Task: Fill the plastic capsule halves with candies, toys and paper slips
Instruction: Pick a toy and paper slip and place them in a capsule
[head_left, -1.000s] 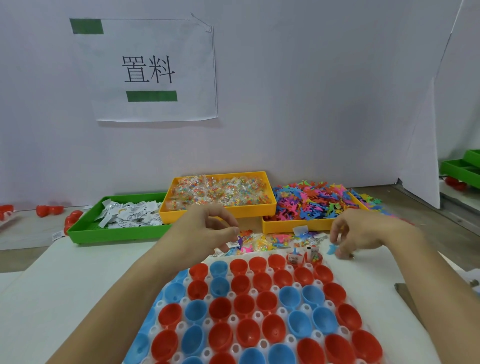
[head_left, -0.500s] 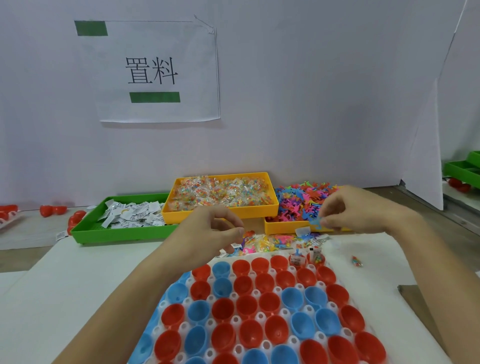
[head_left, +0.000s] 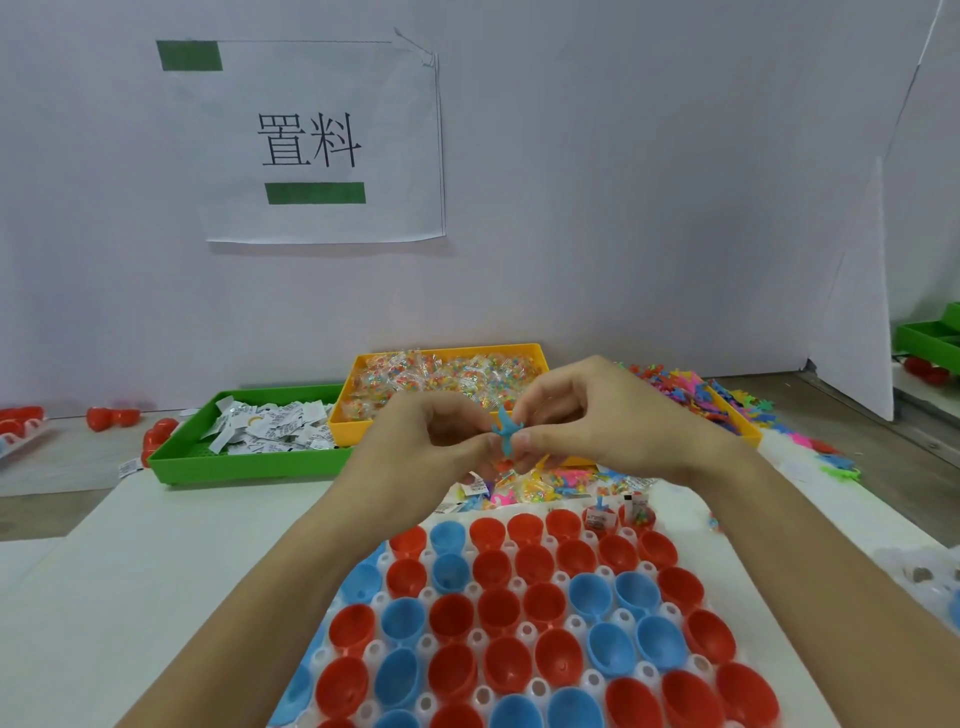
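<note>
Capsule halves (head_left: 524, 618): two upper-right cups filled, rest empty; left hand (head_left: 431, 441) and right hand (head_left: 587, 415) fingers pinched on blue toy (head_left: 505, 432).

My left hand (head_left: 441, 441) and right hand (head_left: 597, 415) were bare, with no gloves, rings or watch showing. Both forearms were uncovered too, no sleeve reaching into view, entering from about seven and five o'clock. My fingernails were short and plain, the thumbnails visible and unpainted.
</note>
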